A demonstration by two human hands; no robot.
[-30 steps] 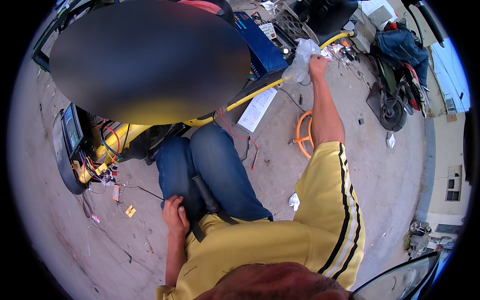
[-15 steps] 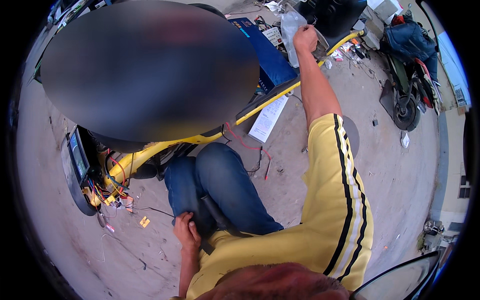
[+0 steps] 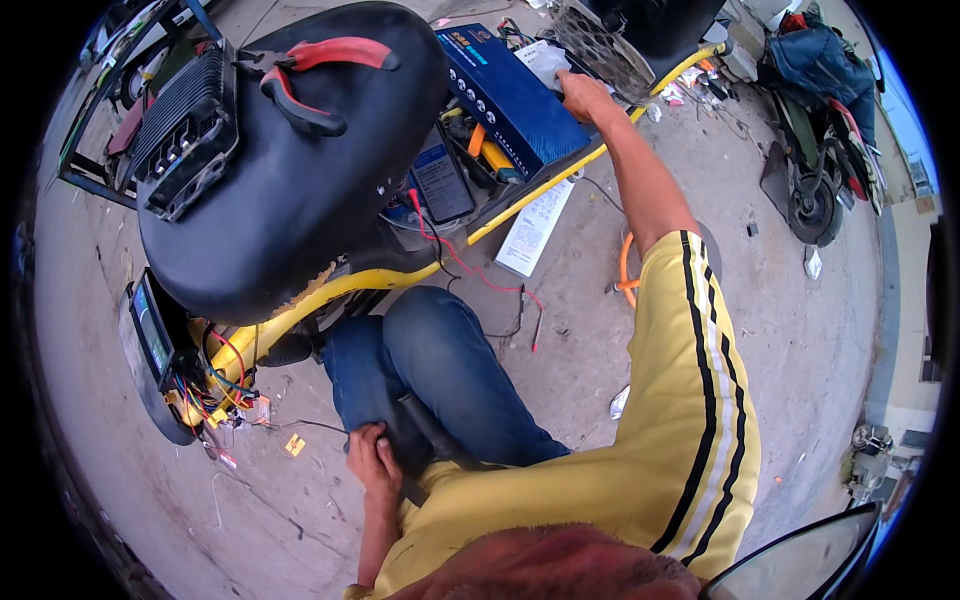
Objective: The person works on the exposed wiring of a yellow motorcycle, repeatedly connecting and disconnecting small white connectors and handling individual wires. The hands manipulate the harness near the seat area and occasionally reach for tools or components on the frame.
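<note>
My right hand [image 3: 588, 98] reaches forward over the yellow-framed vehicle, its fingers closed on a crumpled translucent plastic bag [image 3: 546, 62]. Just left of that hand lies a long dark-blue box [image 3: 512, 100]. Down at my lap, my left hand [image 3: 374, 462] rests against my thigh with curled fingers. A thin black wire [image 3: 318, 424] runs to it from the left; what the fingers hold is hidden. On the black seat [image 3: 300, 205] lie pliers with red-and-black handles [image 3: 325, 75] and a finned metal controller [image 3: 195, 125].
A dark flat-screened device [image 3: 442, 178] sits beside the seat. Red and black test leads [image 3: 500, 288] hang near a white box [image 3: 537, 232]. At left, a display [image 3: 152, 325] stands above loose coloured wires [image 3: 205, 395]. An orange hose [image 3: 625, 270] lies behind my right arm; a scooter [image 3: 808, 190] is farther right.
My right hand has come down and left, nearer the blue box, and the plastic bag has dropped from hanging upright to a crumpled heap. My left hand stays at my thigh.
</note>
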